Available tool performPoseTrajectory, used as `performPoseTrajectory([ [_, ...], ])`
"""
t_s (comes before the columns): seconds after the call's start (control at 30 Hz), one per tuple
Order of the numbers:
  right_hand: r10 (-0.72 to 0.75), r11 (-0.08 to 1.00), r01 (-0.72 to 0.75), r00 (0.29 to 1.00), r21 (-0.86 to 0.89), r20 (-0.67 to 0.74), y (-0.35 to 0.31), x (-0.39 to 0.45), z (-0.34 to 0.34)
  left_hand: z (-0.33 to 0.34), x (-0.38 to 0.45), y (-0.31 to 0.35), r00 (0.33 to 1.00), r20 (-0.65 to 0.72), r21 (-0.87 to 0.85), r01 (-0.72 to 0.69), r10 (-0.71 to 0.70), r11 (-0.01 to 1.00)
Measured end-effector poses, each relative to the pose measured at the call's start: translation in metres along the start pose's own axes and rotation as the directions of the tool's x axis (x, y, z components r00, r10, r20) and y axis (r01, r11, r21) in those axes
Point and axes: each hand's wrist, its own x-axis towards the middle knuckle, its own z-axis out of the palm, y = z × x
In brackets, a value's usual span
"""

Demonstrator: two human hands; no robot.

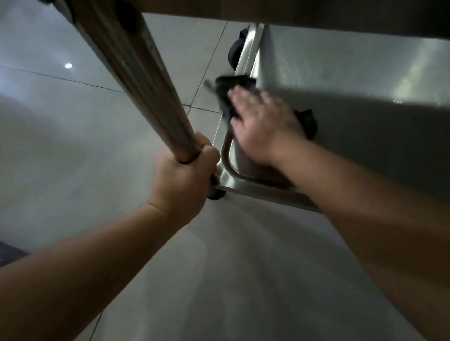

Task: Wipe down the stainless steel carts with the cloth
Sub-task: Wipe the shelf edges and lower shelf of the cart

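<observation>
The left hand (183, 173), forearm reaching up from the lower left, wraps its curled fingers tightly round the cart's upright steel post (134, 68). To the right, the right hand (258, 124) lies flat with fingers extended, pressing a dark cloth (226, 88) against the lower shelf (366, 65) near its left rim, blurred.
</observation>
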Motion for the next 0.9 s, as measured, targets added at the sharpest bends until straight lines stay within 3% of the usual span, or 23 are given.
performPoseTrajectory([
  [0.13,-0.204,0.978,0.200,0.976,0.056,0.076,-0.026,-0.064,0.030,-0.002,-0.002,-0.001,1.000,-0.014,0.037,-0.015,0.015,0.999],
  [0.3,-0.109,0.994,0.108,0.994,0.021,0.004,-0.002,-0.098,0.030,-0.007,-0.003,0.000,0.999,0.031,0.087,-0.045,0.042,0.995],
  [0.43,0.127,0.990,-0.134,0.981,-0.042,-0.149,0.076,-0.149,0.022,-0.008,-0.003,0.001,1.000,-0.003,0.101,-0.030,0.031,0.994],
  [0.53,0.454,0.891,-0.450,0.871,0.069,-0.186,0.120,-0.174,0.011,-0.003,-0.005,0.001,0.998,-0.054,0.085,-0.024,0.029,0.996],
  [0.6,0.540,0.841,-0.530,0.810,0.109,-0.229,0.102,-0.166,0.014,-0.002,-0.006,0.001,0.997,-0.079,0.070,-0.016,0.021,0.997],
  [0.67,0.410,0.909,-0.415,0.882,0.030,-0.234,0.058,-0.145,0.023,-0.003,-0.006,0.003,0.998,-0.063,0.072,-0.014,0.018,0.997],
  [0.73,0.217,0.976,-0.219,0.964,0.001,-0.154,0.012,-0.120,0.033,-0.006,-0.005,0.005,0.999,-0.028,0.104,-0.031,0.034,0.994],
  [0.9,-0.030,0.999,0.030,0.999,0.010,-0.014,-0.015,-0.095,0.034,-0.009,-0.005,0.006,0.999,-0.022,0.190,-0.040,0.045,0.981],
])
